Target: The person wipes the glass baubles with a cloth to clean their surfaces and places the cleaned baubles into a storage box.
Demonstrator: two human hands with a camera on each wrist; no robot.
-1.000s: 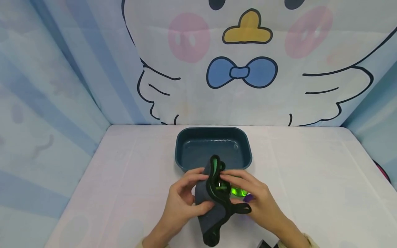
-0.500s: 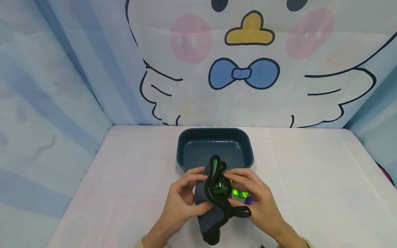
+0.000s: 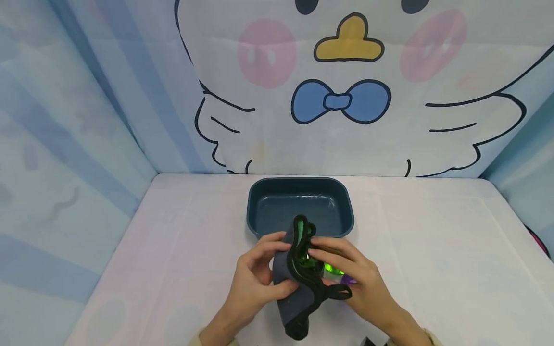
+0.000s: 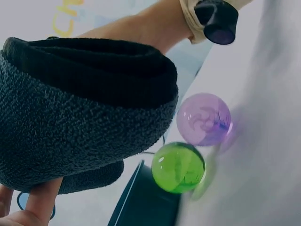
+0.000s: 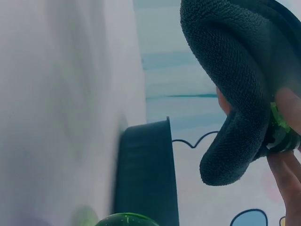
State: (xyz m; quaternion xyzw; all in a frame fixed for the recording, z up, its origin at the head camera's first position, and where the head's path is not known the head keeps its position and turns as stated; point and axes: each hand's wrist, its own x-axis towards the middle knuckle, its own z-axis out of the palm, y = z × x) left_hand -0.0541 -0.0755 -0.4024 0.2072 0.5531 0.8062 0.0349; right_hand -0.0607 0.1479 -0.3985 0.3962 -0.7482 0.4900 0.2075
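Near the front of the table, my left hand (image 3: 255,278) holds a folded dark grey towel (image 3: 296,298) with black edging and a small hanging loop. My right hand (image 3: 359,274) pinches a clear green ball (image 3: 308,262) against the towel's fold. Its fingers cover part of that ball, which also shows between the fingers in the right wrist view. Below the hands on the table rest a second clear green ball (image 4: 178,167) and a clear purple ball (image 4: 204,119), side by side. In the head view, the right hand partly hides both.
A dark teal rectangular tub (image 3: 300,181) stands just beyond the hands, near the back of the white table (image 3: 433,259). Printed curtains (image 3: 337,144) rise behind and at both sides. A small dark object (image 3: 368,341) shows at the bottom edge near the right wrist.
My right fingers have shifted over the green ball, covering more of it than half a second ago. The left hand and towel have barely moved.
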